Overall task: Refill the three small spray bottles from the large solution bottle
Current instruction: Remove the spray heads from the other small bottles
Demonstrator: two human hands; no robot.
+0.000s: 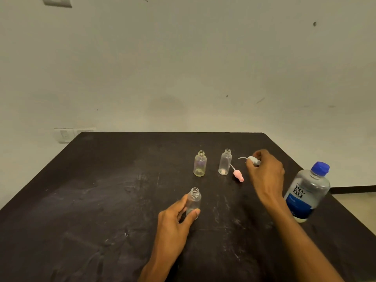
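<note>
1. The left hand (175, 218) has its grip closed around the nearest small spray bottle (194, 202), thumb in front and fingers behind, keeping it upright on the desk (91, 200). Its neck is open and it looks nearly empty.
2. Beyond it stand two more open bottles: a yellowish bottle (200, 164) to the left and a clear bottle (225, 162) to the right, apart from each other, each showing only a trace at the bottom.
3. A pink spray head (238, 175) lies on its side just beside the clear bottle, its dip tube pointing towards that bottle.
4. The right hand (266, 176) grips a white spray head (254, 160) in its fingertips, the thin tube trailing leftward. I judge it is being set aside; it should be laid flat near the pink one, clear of the bottles.
5. The large solution bottle (308, 193), blue cap on, stands upright near the desk's right edge, well apart from the small bottles. Pouring has not begun; it will go better with the left hand steadying the small bottle against tipping.
6. The desk is dark, scuffed and streaked with pale marks. Behind it, a plain off-white wall with a wall switch (65, 135) at the left.
</note>
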